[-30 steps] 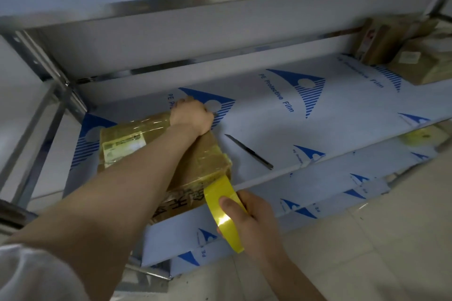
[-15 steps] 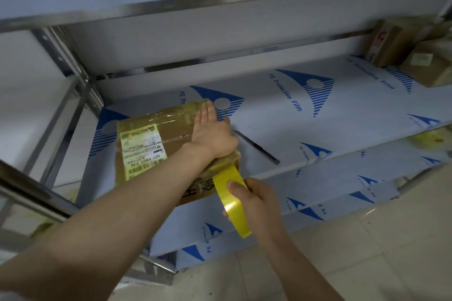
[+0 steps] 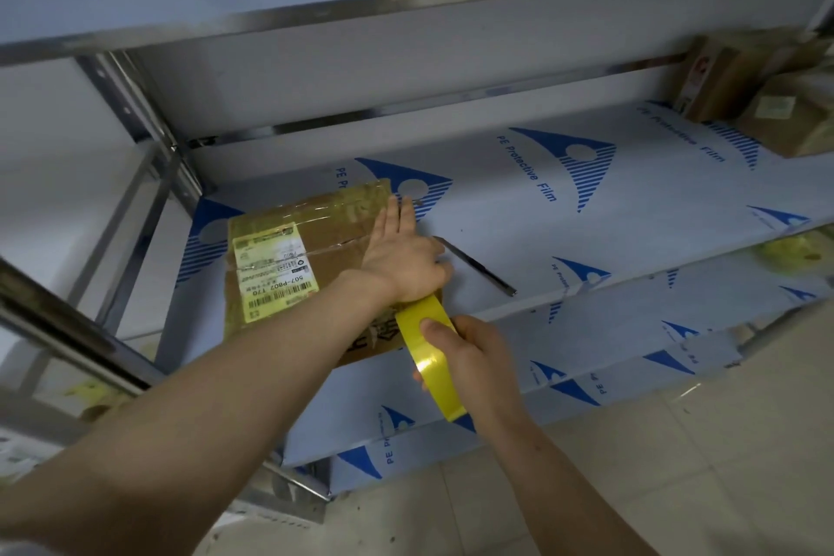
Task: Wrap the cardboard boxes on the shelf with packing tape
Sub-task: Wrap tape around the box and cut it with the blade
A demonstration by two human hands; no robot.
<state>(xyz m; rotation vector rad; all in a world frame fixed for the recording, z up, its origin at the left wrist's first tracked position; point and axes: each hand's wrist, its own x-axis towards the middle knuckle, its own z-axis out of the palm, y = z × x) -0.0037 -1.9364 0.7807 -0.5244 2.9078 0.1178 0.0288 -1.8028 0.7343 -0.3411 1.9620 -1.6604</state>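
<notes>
The shelf (image 3: pixel 586 239), lined with blue-printed protective film, carries the cardboard box (image 3: pixel 334 235) toward its left end; the box's near side appears to hang slightly over the shelf front. Other boxes (image 3: pixel 744 95) sit far to the right of the box, well apart from it. The left hand (image 3: pixel 397 253) lies on the right part of the box top, its grip apart, fingers straight and pressing flat. At the box's near right corner the right hand (image 3: pixel 474 357) has its grip clamped round the yellow tape roll (image 3: pixel 435 375), thumb on the outer face, and the roll touches that corner. A white shipping label (image 3: pixel 275 271) covers the left part of the box top. A thin dark blade (image 3: pixel 478 269) lies just right of the box.

The step looks like carrying a strip round that corner. It probably goes best with the flat palm pinning the box, the tape pulled taut and square to the edge, then smoothed down; slack would likely wrinkle.
</notes>
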